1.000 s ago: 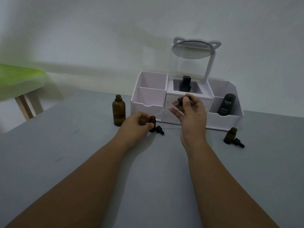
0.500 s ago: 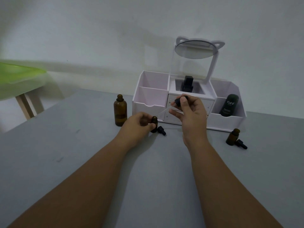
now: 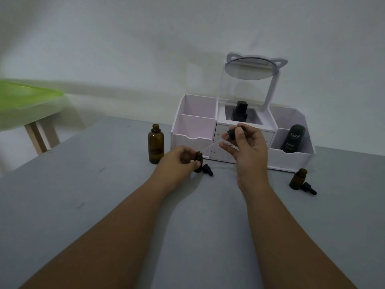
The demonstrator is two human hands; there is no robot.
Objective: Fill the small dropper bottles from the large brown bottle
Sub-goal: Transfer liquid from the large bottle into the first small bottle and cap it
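The large brown bottle [image 3: 155, 147] stands uncapped on the grey table [image 3: 83, 195], left of my hands. My left hand [image 3: 177, 160] grips a small brown dropper bottle [image 3: 198, 161] standing on the table. My right hand [image 3: 248, 149] pinches the black bulb of a dropper [image 3: 232, 133]; its clear glass tube slants down-left, with the tip at the small bottle's mouth. A black dropper cap [image 3: 208, 170] lies just right of that bottle. A second small brown bottle [image 3: 298, 178] stands open at the right with its black dropper cap [image 3: 309, 188] lying beside it.
A white cosmetic organiser [image 3: 193, 130] with a cat-ear mirror [image 3: 251, 68] stands behind my hands against the wall. It holds a black bottle [image 3: 239, 113] in the middle and a dark tube [image 3: 292, 138] at the right. A green-topped stool [image 3: 25, 101] stands far left.
The dropper's tip has come down to the mouth of the small bottle held in my left hand. Both hands otherwise stay where they were.
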